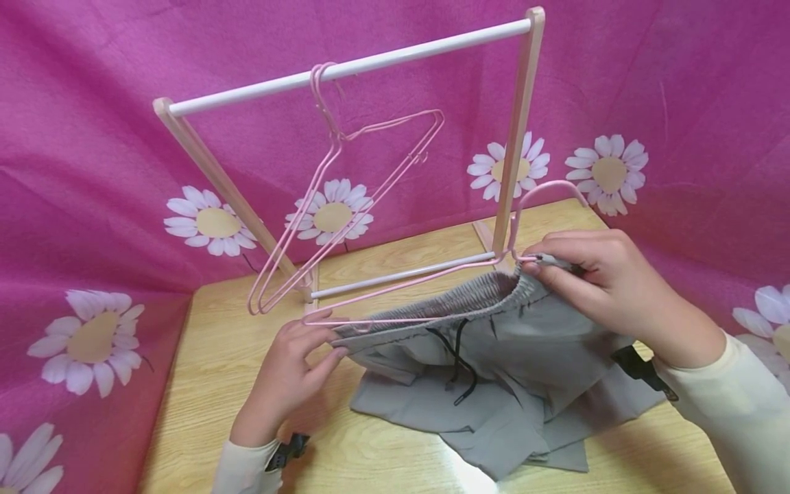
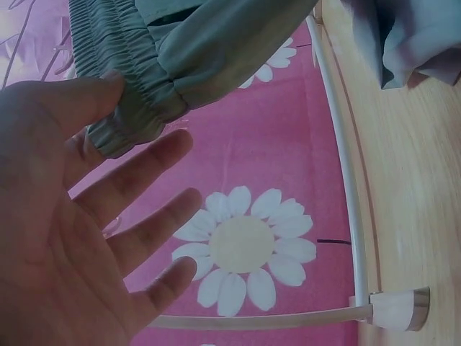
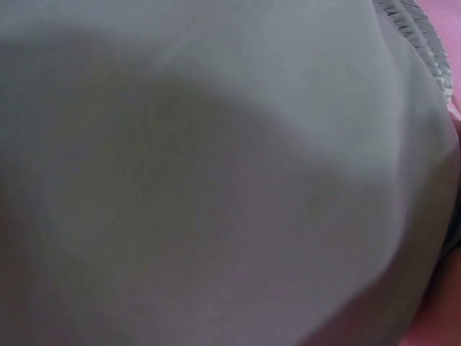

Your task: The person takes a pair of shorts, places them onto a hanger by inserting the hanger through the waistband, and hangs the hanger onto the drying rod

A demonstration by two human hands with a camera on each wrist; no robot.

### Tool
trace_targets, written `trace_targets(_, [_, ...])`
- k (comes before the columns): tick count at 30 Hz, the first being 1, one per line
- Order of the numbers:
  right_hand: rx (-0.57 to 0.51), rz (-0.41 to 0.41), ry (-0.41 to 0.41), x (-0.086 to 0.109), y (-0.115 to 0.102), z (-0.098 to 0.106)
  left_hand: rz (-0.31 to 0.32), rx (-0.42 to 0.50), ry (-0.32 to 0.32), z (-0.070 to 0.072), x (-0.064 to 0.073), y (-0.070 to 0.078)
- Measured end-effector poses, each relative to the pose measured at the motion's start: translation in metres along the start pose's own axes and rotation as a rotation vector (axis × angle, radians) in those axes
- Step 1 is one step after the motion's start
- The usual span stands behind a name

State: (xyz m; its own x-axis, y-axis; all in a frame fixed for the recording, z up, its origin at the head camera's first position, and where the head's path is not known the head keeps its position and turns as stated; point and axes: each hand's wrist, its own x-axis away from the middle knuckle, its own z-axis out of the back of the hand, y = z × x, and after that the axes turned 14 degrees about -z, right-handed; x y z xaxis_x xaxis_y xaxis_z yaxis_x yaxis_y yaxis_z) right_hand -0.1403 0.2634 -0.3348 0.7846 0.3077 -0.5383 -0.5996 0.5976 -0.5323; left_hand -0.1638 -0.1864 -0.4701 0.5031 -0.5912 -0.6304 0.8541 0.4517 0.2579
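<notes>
Grey drawstring pants (image 1: 426,405) hang from both hands, their lower part lying on the table. My left hand (image 1: 290,370) pinches one end of the elastic waistband (image 2: 119,65) between thumb and index finger; its other fingers spread away in the left wrist view. At the opposite end, my right hand (image 1: 623,295) pinches the waistband close to the neck of a pink hanger (image 1: 553,183). Part of this hanger lies within the waist opening, hook pointing up, and one of its ends is beside the left fingers. Grey cloth (image 3: 216,180) fills most of the right wrist view, hiding the right fingers.
Behind stands a small rack with a white rail (image 1: 420,52) and wooden posts (image 1: 518,137). Pink hangers (image 1: 321,178) hang from its rail. Pink flowered cloth (image 1: 395,20) encloses the wooden table (image 1: 216,363) at the back and sides.
</notes>
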Motion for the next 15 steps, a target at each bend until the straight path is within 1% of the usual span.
trace_targets(5, [0.007,0.009,0.006,0.000,0.000,-0.001,0.001,0.007,-0.019,0.004,-0.001,0.000])
trace_targets(10, [0.031,-0.027,-0.013,0.000,0.000,-0.002,-0.004,0.013,-0.008,0.009,-0.001,0.002])
trace_targets(15, [0.027,-0.017,-0.003,0.000,0.000,-0.003,-0.015,0.018,-0.002,0.015,-0.002,0.003])
